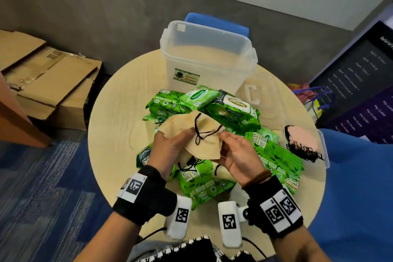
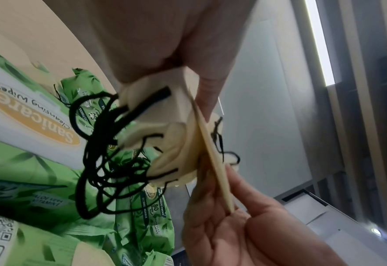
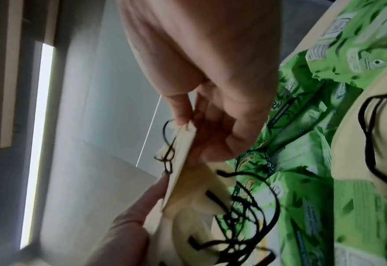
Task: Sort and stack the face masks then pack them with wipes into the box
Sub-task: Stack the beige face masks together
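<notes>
Beige masks [image 1: 201, 134] (black loops) between left hand [image 1: 170, 147] and right hand [image 1: 238, 153]

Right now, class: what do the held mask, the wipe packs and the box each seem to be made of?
Mask: soft beige nonwoven-looking fabric, matte, creased and stitched at the edge, with black elastic loops. Wipe packs: thin green plastic film, glossy and crinkled. Box: rigid translucent plastic, probably; the table shows through its walls.

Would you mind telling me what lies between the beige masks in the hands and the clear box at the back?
Green wipe packs are piled between the beige masks and the clear box; the head view shows it.
</notes>
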